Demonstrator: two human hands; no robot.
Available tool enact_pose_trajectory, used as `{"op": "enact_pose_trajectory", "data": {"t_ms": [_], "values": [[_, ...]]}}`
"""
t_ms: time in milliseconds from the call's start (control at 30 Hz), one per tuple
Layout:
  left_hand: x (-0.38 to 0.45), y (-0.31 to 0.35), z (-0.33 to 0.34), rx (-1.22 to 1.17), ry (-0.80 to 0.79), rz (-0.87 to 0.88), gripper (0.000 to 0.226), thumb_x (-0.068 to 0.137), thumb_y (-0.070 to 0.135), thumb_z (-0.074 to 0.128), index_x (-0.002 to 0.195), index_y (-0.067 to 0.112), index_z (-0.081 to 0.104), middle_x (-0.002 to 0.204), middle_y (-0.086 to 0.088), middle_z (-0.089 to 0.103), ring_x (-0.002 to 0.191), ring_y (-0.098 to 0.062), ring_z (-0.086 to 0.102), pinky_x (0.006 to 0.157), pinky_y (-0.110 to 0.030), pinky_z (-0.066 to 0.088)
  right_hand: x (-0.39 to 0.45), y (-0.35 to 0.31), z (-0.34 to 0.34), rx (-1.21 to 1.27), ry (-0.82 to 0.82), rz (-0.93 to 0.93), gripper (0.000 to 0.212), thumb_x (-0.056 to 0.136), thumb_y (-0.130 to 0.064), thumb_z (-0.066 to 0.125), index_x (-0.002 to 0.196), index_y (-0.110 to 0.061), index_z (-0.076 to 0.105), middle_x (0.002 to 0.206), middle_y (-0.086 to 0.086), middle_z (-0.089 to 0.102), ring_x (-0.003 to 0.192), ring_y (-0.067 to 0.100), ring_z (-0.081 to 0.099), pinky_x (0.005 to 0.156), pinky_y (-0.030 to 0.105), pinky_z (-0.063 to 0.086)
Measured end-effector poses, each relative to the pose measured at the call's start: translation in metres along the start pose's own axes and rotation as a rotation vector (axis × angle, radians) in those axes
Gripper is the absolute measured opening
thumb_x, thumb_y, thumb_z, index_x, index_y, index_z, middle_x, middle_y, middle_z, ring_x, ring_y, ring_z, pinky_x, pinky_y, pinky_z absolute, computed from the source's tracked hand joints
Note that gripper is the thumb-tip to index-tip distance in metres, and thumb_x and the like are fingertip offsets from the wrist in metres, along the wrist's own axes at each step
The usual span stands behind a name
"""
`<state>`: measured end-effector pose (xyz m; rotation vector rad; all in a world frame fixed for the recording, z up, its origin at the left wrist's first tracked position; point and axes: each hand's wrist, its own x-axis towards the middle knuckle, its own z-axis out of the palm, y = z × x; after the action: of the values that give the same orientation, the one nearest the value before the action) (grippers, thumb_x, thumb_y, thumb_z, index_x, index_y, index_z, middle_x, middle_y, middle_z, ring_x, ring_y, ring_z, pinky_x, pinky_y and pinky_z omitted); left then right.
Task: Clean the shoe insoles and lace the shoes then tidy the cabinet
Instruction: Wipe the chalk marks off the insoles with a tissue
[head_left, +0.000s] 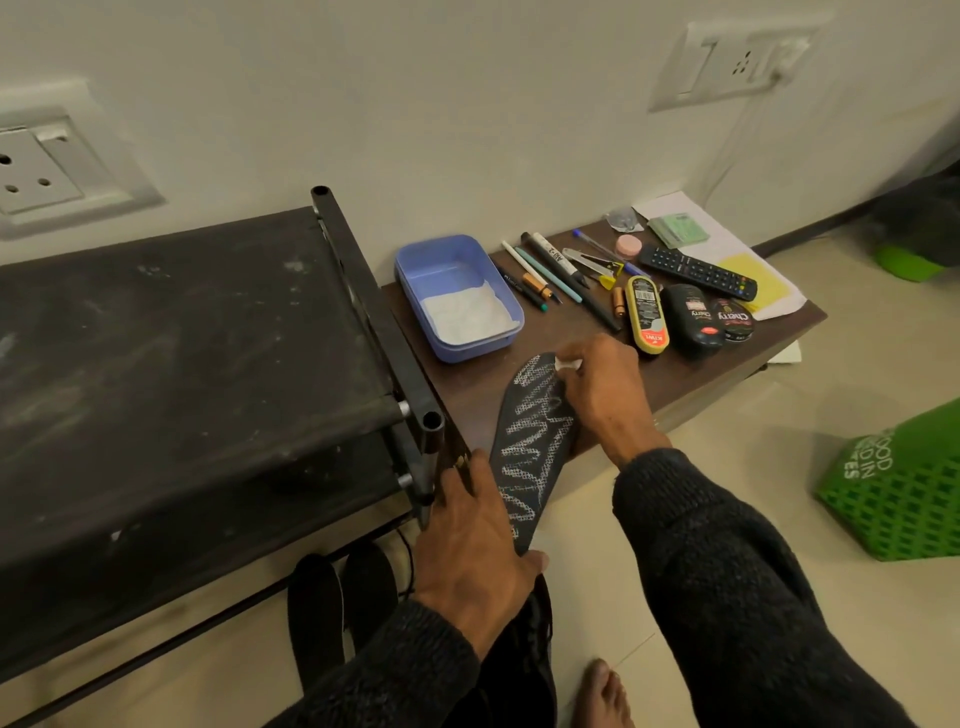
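while the dark patterned insole (532, 441) lies slanted across the front edge of the brown tabletop (670, 364), its toe end on the wood and its heel end out past the edge, the left hand (475, 535) grips the heel end with fingers curled round it. the right hand (602, 389) is bunched over the toe end, pinching a small white wipe (567, 364) against the insole's upper surface. both arms wear dark knitted sleeves. just beyond the toe sits a blue plastic tub (460, 296) with a white cloth in it. to the right of the tub lie pens and markers (550, 270) in a loose row, then a yellow shoe polish applicator (645, 314), a black polish bottle (693, 322) and a round polish tin (735, 319) side by side. a black remote control (696, 270) lies behind them, partly on white and yellow papers (748, 265). to the left, touching the table's side, stands a black shoe rack (182, 353) with a dusty fabric top. under it, on the tiled floor, two more dark insoles (337, 597) lie side by side. a green basket (904, 499) stands on the floor at the right, well apart from the table, and a bare foot (602, 696) shows at the bottom edge.
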<state>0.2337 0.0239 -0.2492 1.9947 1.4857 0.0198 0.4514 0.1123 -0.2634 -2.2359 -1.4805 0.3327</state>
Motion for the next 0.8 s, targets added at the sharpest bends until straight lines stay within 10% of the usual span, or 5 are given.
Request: {"op": "enact_pose_trajectory", "data": {"t_ms": [800], "values": [[0.0, 0.026, -0.009, 0.197, -0.002, 0.017, 0.104, 0.089, 0.058, 0.068, 0.162, 0.014, 0.009, 0.139, -0.014, 0.053, 0.122, -0.03, 0.057, 0.095, -0.041, 0.053, 0.005, -0.029, 0.01, 0.09, 0.093, -0.067, 0.018, 0.094, -0.017, 0.064, 0.106, -0.023, 0.052, 0.1, 0.004, 0.069, 0.088, 0.018, 0.067, 0.079, 0.041, 0.061]]}}
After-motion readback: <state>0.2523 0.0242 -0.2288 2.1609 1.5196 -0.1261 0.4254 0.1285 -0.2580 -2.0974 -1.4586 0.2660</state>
